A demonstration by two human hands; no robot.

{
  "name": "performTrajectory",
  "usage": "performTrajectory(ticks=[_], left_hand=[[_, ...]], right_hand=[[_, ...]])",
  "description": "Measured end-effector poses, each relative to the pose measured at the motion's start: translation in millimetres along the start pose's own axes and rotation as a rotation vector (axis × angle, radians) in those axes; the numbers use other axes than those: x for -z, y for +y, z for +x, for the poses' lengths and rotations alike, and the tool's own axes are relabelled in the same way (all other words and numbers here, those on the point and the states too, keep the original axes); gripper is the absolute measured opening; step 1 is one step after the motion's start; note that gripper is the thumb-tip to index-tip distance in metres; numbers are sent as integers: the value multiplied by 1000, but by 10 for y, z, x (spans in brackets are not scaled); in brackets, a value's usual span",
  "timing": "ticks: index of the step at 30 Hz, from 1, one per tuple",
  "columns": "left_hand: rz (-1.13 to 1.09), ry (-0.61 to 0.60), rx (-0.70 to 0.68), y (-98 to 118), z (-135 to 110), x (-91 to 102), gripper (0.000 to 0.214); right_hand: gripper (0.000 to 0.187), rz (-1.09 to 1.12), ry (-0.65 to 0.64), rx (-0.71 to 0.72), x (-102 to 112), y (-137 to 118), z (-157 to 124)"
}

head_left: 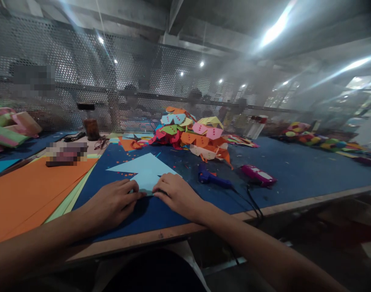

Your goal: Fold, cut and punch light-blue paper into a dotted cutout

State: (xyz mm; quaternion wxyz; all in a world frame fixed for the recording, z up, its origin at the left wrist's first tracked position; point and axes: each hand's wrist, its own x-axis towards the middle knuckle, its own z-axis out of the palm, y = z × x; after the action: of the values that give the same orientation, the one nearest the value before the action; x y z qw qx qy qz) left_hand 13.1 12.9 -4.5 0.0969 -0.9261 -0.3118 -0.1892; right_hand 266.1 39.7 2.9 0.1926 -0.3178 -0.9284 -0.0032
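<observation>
A light blue sheet of paper [149, 167], cut with a wide pointed top like an arrow, lies on the blue table mat [170, 211]. Both hands hold its near edge. My left hand [120, 198] pinches the edge at the left, thumb and fingers together. From the right, my right hand [176, 194] grips the same edge close by, its fingers curled over the paper. Whether the edge is folded or rolled there is hidden by the fingers. Small orange scraps [124, 174] lie around the paper.
Orange sheets [36, 190] lie left. A pile of folded coloured paper pieces [200, 138] stands behind, near scissors [137, 139]. To the right are a blue glue gun [214, 178] with a cord and a magenta device [258, 175]. A dark-lidded jar [90, 123] stands at the back.
</observation>
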Motion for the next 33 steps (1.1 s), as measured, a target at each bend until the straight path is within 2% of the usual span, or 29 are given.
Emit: performTrajectory(ticks=[11, 24, 33], left_hand=[[-8, 5, -9, 1, 3, -1, 32], [-69, 81, -12, -48, -3, -29, 29], [-194, 53, 95, -139, -42, -76, 19]], right_hand=[[12, -23, 28, 38, -9, 16, -24], [8, 15, 84, 67, -35, 41, -28], [9, 44, 70, 37, -56, 68, -37]])
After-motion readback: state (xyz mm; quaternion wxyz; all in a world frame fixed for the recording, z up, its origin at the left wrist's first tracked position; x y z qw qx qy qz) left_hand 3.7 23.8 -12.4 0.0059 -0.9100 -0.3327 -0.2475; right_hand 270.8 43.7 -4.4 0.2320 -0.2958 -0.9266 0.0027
